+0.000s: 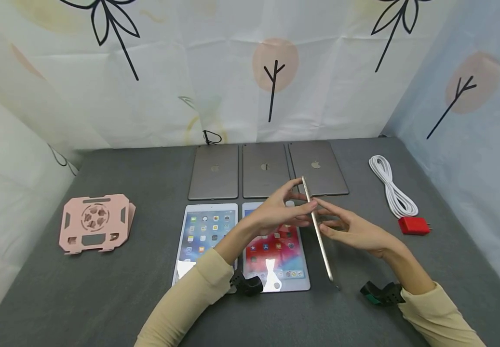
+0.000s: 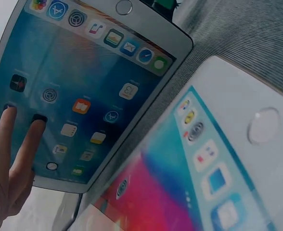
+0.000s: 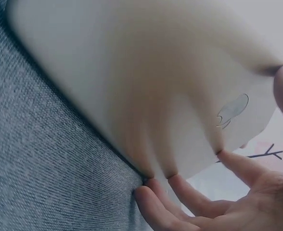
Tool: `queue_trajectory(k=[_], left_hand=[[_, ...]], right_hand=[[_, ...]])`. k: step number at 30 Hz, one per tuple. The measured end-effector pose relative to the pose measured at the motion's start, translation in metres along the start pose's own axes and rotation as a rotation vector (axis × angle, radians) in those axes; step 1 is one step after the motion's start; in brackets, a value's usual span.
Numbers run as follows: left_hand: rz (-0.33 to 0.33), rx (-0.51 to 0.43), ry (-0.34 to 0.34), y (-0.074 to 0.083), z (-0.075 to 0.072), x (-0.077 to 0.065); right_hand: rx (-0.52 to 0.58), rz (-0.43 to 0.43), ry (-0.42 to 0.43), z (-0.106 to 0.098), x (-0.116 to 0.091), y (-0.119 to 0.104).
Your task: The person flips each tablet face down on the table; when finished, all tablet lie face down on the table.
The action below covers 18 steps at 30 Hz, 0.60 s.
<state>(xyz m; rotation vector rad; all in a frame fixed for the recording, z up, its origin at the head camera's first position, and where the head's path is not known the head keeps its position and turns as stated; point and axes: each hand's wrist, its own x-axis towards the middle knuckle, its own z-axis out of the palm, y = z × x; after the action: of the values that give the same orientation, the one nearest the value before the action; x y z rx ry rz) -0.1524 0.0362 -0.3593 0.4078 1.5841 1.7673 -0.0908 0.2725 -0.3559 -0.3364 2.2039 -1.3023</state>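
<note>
A white tablet stands almost on edge in the head view, its lit blue screen facing left and its pale back facing right. My left hand holds it by the upper part, two straight fingers on the screen and the thumb at the top edge. Spread fingertips of my right hand touch the back. Beneath and beside my left arm lie two more lit tablets, one with a blue screen and one with a red-and-blue screen.
Behind the hands, three grey tablets lie with their backs up: left, middle and right. To the left is a pink slotted stand. A coiled white cable and a red plug adapter lie at the right.
</note>
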Motion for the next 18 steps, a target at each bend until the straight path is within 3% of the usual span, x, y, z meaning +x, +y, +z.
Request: queue_trajectory(k=[12, 18], left_hand=[[0.007, 0.047, 0.046, -0.008, -0.019, -0.012], [0.031, 0.0, 0.027, -0.013, -0.021, -0.014]], right_hand=[[-0.036, 0.041, 0.036, 0.003, 0.004, 0.006], [-0.079, 0.078, 0.118, -0.003, 0.008, 0.011]])
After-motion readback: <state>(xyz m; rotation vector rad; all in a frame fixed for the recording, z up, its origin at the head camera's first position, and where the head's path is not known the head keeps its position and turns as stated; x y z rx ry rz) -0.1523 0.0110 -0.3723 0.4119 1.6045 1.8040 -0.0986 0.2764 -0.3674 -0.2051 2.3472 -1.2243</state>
